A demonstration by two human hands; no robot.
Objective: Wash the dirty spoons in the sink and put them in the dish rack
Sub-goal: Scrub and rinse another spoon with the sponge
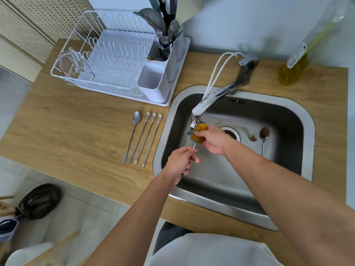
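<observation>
Head view: left hand (179, 160) pinches the thin handle of a spoon (194, 145) over the sink (307, 120), right hand (210, 140) has its grip curled round a yellow sponge (201, 128) folded over the bowl end, just under the faucet (211, 98) spout; can't tell if water runs. Progress looks early to mid: one dirty spoon (264, 137) lies on the sink floor, brown residue in its bowl; four long spoons (143, 139) lie side by side on the wood-grain counter (67, 121), clean or dirty unclear. White wire dish rack (80, 31) sits at the counter's back left, its plastic caddy already holding utensils. Steel is smooth, slim, probably slippery when wet; sponge soft.
</observation>
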